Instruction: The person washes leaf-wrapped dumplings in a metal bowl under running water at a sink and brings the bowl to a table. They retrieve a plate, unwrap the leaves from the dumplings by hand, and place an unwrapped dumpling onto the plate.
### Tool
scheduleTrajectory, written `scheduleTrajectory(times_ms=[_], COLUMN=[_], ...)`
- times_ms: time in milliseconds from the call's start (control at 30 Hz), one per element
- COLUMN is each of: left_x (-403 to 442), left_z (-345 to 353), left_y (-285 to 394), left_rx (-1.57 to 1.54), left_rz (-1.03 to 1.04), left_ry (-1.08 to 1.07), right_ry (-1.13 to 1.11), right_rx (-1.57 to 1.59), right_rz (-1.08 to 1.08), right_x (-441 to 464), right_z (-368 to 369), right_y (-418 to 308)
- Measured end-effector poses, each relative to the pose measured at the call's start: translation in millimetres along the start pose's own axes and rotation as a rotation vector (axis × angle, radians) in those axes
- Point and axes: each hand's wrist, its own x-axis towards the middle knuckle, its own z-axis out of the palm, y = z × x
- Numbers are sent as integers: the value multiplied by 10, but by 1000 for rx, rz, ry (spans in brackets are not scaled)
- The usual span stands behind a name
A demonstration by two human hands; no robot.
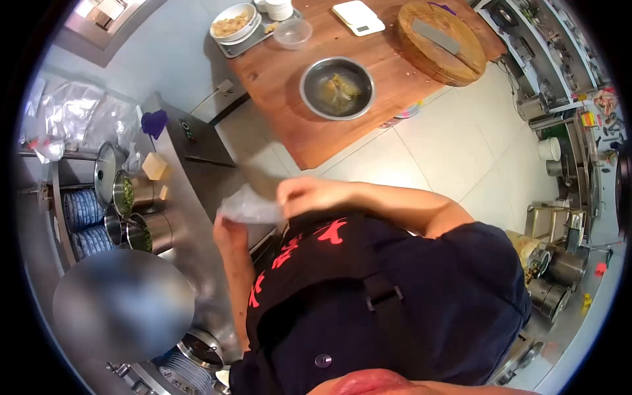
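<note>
In front of my chest hangs a crumpled, translucent plastic bag, stretched between my two hands. My left hand grips its left end with closed fingers. At the other end, my right hand has its fingers curled against the bag's edge, where the exact hold is partly hidden. Beyond the hands stands a wooden table. On it rests a steel bowl of liquid with a yellowish-green clump of food inside.
A round chopping board with a cleaver, a white kitchen scale and a clear bowl occupy the table. At left, a steel counter holds pots of chopped greens. Shelving lines the right.
</note>
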Motion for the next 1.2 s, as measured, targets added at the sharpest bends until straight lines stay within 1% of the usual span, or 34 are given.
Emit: scheduleTrajectory(times_ms=[33,67,100,133,167,200,233,267,333,367,400,433,467,500,533,567,600,633,667,733,767,833,867,933,967,1067,1100,1167,1200], left_x=[113,217,83,-104,-215,-321,-425,-509,-548,-593,-735,-857,-947,-1010,-1228,-1150,-1047,-1232,-1010,-948,-893,-788,-706,-503,-357,-485,-791,-1356,-1619], left_z=[10,14,346,719,951,1186,1418,1609,1930,2050,2258,2423,2577,2723,3003,3090,3189,3423,3520,3799,3997,4387,4531,5067,5286,5977,6182,6458,6631], left_y=[-171,-338,-527,-759,-1015,-1256,-1470,-1676,-2128,-2317,-2492,-2710,-2927,-3145,-3176,-3403,-3641,-3593,-3830,-4076,-4196,-4450,-4550,-4944,-5250,-6129,-6287,-6646,-6837], left_rx=[-69,-137,-84,-29,67,160,448,735,1067,1156,1238,1297,1261,1291,1283,1279,1197,1144,1268,1185,1339,1591,1510,1316,1352,1288,1399,1119,1205], left_rz=[-102,-197,-226,-251,-202,-154,4,162,740,775,595,524,507,506,358,196,64,19,109,168,406,897,743,460,433,651,655,105,-136], left_ry=[-292,-581,-560,-537,-559,-585,-581,-564,-800,-888,-979,-1057,-1169,-1281,-1383,-1451,-1548,-1609,-1757,-1905,-1878,-1744,-1629,-1404,-1356,-1846,-1972,-2241,-2331], right_ry=[110,398,563,613,798,925,1005,1059,1141,1054,967,932,908,972,1037,1149,1255,1346,1423,1545,1554,1469,1422,1168,1076,1349,1601,1924,2051], right_rx=[136,369,426,504,544,578,558,225,-473,-823,-1189,-1212,-1231,-1281,-1324,-1290,-1254,-1213,-1127,-930,-1024,-939,-889,-717,-968,-1001,-998,-1021,-911], right_rz=[17,52,105,46,117,138,103,38,-107,-129,-138,-105,-68,-67,-63,-48,-44,-46,-30,-16,42,35,35,-51,-86,148,162,233,186], right_x=[-230,-480,-744,-1024,-1294,-1546,-1829,-2041,-2482,-2659,-2806,-2895,-2943,-3047,-3175,-3355,-3547,-3700,-3870,-4186,-4327,-4501,-4540,-4689,-4811,-5417,-5652,-6261,-6503], right_z=[-226,-380,-593,-843,-989,-1129,-1225,-1280,-1348,-1306,-1288,-1286,-1304,-1442,-1647,-1846,-2064,-2246,-2384,-2567,-2715,-2870,-2887,-3084,-3192,-3654,-3776,-4001,-4060], right_y=[10,48,-17,19,-21,-34,-18,-32,-189,-344,-529,-659,-752,-726,-630,-566,-536,-579,-684,-884,-947,-1177,-1259,-1335,-1397,-1411,-1429,-1418,-1508])
